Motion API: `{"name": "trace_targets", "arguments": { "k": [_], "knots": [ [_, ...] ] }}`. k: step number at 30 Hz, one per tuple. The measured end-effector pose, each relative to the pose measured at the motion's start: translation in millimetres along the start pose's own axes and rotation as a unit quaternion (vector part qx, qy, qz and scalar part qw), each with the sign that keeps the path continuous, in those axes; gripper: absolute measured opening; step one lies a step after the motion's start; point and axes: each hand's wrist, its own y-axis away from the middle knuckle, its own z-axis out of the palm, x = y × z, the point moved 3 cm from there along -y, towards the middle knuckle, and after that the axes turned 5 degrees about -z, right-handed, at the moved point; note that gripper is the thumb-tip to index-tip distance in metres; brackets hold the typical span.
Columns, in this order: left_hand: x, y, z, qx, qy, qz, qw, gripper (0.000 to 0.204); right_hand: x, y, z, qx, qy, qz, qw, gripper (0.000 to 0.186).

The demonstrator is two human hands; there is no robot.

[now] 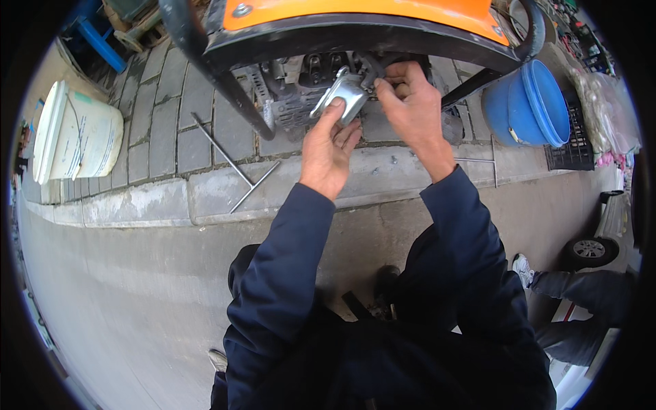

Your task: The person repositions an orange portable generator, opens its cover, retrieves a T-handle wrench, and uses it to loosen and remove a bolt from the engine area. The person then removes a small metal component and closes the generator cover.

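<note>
My left hand (pixel 329 150) grips a shiny silver metal part (pixel 350 94), cup-shaped with a flat flange, its thumb pressed on the rounded side. Just right of it, my right hand (pixel 414 102) is closed, thumb and fingers pinching the end of a dark hose-like piece (pixel 371 67). Both hands are under the black tube frame (pixel 355 37) of a machine with an orange panel (pixel 355 12). Behind them sits a dirty finned engine (pixel 294 109), partly hidden by the silver part and my hands.
A T-handle wrench (pixel 236 167) lies across the paving and kerb at left; another T-shaped tool (pixel 495 162) is at right. A white bucket (pixel 82 133) stands far left, a blue bucket (pixel 523 102) right beside a black crate (pixel 577 133). Another person's leg (pixel 581 294) shows at right.
</note>
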Motion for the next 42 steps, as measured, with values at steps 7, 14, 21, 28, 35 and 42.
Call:
{"name": "trace_targets", "arguments": {
  "k": [7, 14, 21, 28, 35, 42],
  "knots": [
    [0, 6, 0, -0.027, -0.001, 0.003, 1.000, 0.052, -6, 6, 1, 0.026, -0.016, 0.009, 0.999, 0.037],
    [-18, 8, -17, 0.017, 0.076, -0.072, 0.994, 0.055, -10, 12, -2, 0.015, 0.009, -0.021, 1.000, 0.062],
    [-37, 15, -19, 0.007, 0.159, -0.120, 0.980, 0.066, -10, 15, 4, 0.019, -0.007, -0.054, 0.998, 0.051],
    [-52, 26, -5, -0.003, 0.220, -0.133, 0.966, 0.070, -13, 17, -2, 0.024, 0.012, -0.035, 0.999, 0.045],
    [-65, 39, -14, -0.016, 0.281, -0.148, 0.948, 0.075, -3, 14, -13, 0.031, 0.002, -0.106, 0.994, 0.024],
    [-64, 78, -63, 0.013, 0.052, -0.143, 0.988, 0.065, 14, 39, -62, -0.188, -0.070, 0.144, 0.969, 0.040]
  ]
}}
